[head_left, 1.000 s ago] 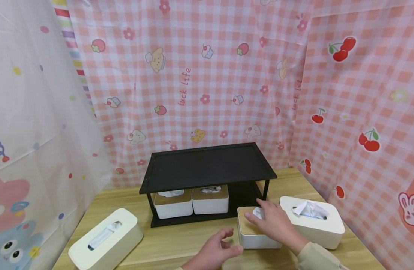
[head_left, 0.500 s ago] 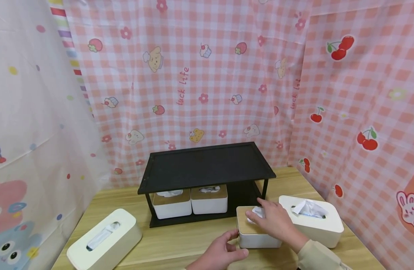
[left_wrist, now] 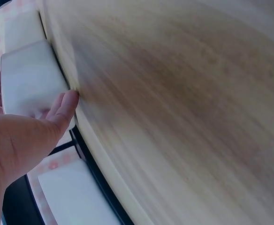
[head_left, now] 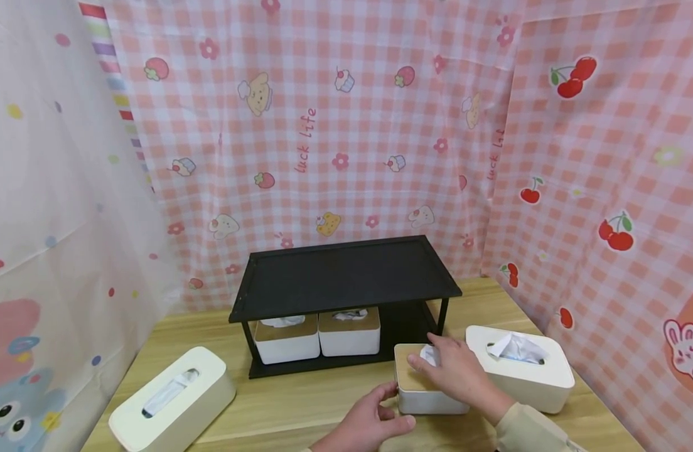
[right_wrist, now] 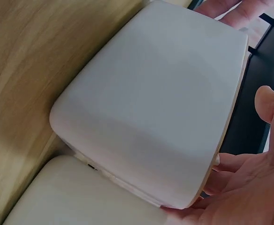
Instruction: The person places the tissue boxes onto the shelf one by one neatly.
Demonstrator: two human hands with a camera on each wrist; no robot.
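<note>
A square white tissue box (head_left: pixel 431 403) with a wood-look lid and a tuft of tissue stands on the table in front of the rack, in the head view. My right hand (head_left: pixel 458 373) reaches over it, thumb above the lid. In the right wrist view, its fingers (right_wrist: pixel 231 171) touch the lid's edge while the thumb is raised. At the box's left side is my left hand (head_left: pixel 369 422), fingertips at the wall and thumb forward. The left wrist view has this hand (left_wrist: pixel 29 140) beside the white box (left_wrist: pixel 34 77). Part of the right hand's grip side is hidden.
A black rack (head_left: pixel 346 279) stands behind, with two similar boxes, one at left (head_left: pixel 290 349) and one beside it (head_left: pixel 351 342), on its lower shelf. Long cream tissue boxes lie at far left (head_left: pixel 174 402) and at right (head_left: pixel 524 376). Patterned cloth (head_left: pixel 346 188) hangs behind.
My left hand has come rightward to the box's left side. The right hand stays over the lid, and the box has hardly moved; the head view shifts slightly.
</note>
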